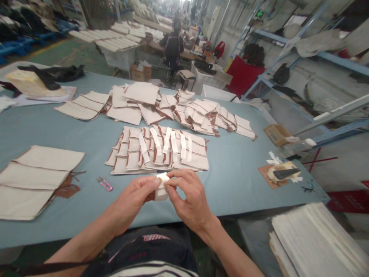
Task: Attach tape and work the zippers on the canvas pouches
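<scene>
Both hands meet over the near edge of the blue table (236, 181). My left hand (134, 200) and my right hand (187, 196) pinch a small white roll of tape (161, 188) between their fingertips. Just beyond lies a fanned row of cream fabric pieces with brown trim (127, 154), several of them bearing white strips (173, 144). Small pink snips (105, 184) rest on the table to the left of my left hand.
Larger cream pieces (34, 181) are stacked at the near left, more piles (184, 109) lie across the far side. A brown card with white bits (281, 173) sits at the right. A stack of white sheets (317, 238) stands lower right. A person (173, 46) works far behind.
</scene>
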Available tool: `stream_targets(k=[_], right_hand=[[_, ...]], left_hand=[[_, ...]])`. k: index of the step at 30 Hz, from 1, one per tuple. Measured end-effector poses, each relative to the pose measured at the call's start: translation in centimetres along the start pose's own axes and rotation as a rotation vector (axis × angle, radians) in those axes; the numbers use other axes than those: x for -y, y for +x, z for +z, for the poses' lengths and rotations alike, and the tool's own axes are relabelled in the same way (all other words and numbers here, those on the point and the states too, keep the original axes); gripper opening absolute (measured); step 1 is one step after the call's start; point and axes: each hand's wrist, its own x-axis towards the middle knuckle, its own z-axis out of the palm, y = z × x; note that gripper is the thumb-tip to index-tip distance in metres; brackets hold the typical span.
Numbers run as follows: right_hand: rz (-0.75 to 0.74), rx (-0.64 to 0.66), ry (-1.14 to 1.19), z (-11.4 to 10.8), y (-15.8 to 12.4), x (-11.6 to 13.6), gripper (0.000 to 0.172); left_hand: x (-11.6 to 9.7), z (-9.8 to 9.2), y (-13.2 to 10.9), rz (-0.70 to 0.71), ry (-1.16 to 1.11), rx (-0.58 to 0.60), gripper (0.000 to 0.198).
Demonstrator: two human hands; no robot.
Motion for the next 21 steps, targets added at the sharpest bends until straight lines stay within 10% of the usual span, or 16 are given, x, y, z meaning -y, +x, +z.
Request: stream_targets(k=[21], right_hand=[[0.641, 0.133, 0.440, 0.6, -0.8, -1.0, 0.031]], left_hand=[[1.9, 0.1, 1.4, -0.004, 0.102, 0.058, 0.046]])
